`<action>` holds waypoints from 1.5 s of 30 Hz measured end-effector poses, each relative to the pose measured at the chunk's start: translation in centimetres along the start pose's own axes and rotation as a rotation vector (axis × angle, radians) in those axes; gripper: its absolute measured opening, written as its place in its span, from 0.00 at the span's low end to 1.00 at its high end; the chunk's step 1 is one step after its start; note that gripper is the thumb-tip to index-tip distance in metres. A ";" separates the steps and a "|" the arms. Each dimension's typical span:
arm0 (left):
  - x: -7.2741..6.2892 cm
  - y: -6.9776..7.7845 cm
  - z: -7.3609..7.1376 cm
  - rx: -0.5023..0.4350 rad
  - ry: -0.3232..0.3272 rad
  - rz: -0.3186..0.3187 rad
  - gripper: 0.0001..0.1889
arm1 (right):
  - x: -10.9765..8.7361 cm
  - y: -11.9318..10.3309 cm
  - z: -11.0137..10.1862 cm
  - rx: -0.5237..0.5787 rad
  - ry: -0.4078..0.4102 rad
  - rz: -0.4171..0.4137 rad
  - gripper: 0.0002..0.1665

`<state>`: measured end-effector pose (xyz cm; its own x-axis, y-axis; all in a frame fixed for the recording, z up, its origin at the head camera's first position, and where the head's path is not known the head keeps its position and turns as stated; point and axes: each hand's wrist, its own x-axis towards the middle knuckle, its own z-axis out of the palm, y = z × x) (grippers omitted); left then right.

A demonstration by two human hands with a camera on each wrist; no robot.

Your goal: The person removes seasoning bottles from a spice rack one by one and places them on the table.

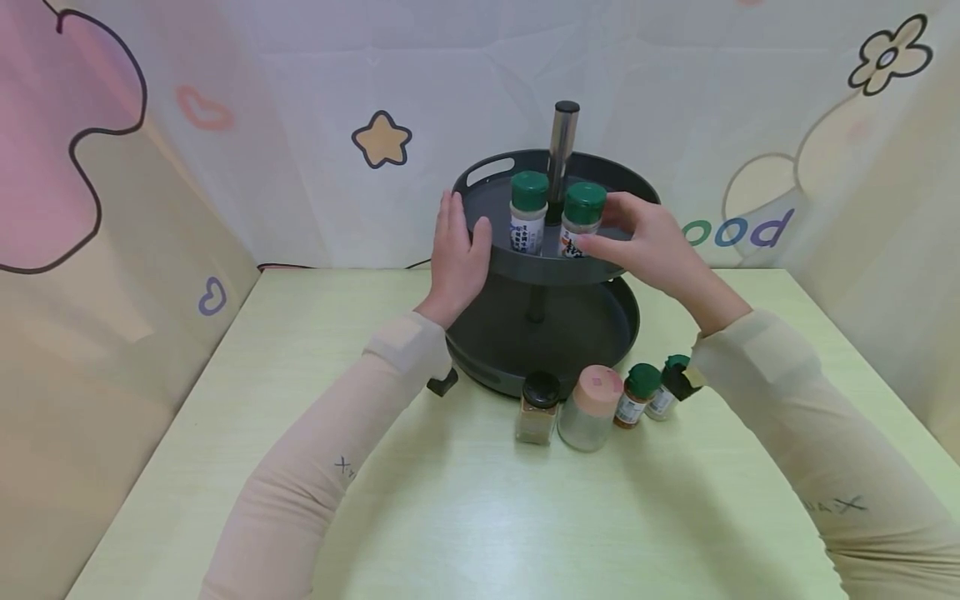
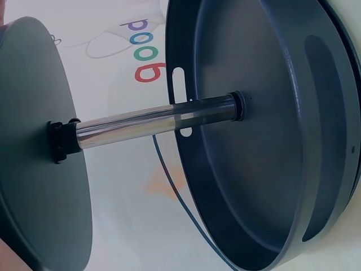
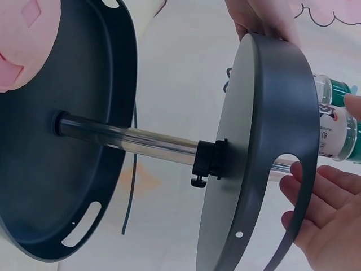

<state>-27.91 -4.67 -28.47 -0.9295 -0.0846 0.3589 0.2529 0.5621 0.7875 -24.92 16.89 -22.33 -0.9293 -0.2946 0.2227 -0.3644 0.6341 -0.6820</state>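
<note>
A dark two-tier round rack (image 1: 525,268) stands at the back of the table. On its upper tray are two seasoning bottles with green caps, a left bottle (image 1: 528,212) and a right bottle (image 1: 578,221). My right hand (image 1: 656,250) holds the right bottle, thumb in front and fingers at its far side. In the right wrist view those fingers (image 3: 324,195) show beside the tray's handle slot. With fingers straight, my left hand (image 1: 459,258) rests against the left rim of the upper tray. The left wrist view shows the metal pole (image 2: 158,121) between the tiers.
In front of the rack stand a black-capped square jar (image 1: 537,408), a pink-lidded jar (image 1: 591,408), and two green-capped bottles, one with red contents (image 1: 636,396) and one (image 1: 663,402) partly behind the right sleeve. A patterned curtain (image 1: 315,100) hangs behind the table.
</note>
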 end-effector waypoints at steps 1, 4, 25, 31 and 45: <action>0.0 0.0 0.0 0.004 0.000 0.002 0.32 | 0.1 0.0 0.0 0.001 -0.001 0.004 0.34; -0.1 -0.1 0.1 0.019 0.003 0.010 0.32 | 0.2 0.0 0.2 -0.002 -0.002 0.011 0.33; -0.5 -0.1 0.2 0.047 0.021 0.052 0.32 | 0.5 0.4 0.8 -0.083 0.030 0.005 0.29; -0.5 -0.2 0.2 0.045 0.024 0.056 0.32 | 0.6 0.5 0.9 -0.090 0.032 0.007 0.29; -0.6 -0.3 0.2 0.042 0.020 0.050 0.32 | 0.6 0.6 1.2 -0.084 0.048 0.015 0.28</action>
<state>-27.51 -4.60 -29.03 -0.9102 -0.0718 0.4078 0.2873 0.5998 0.7468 -25.63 16.27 -23.45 -0.9357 -0.2512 0.2475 -0.3524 0.6963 -0.6253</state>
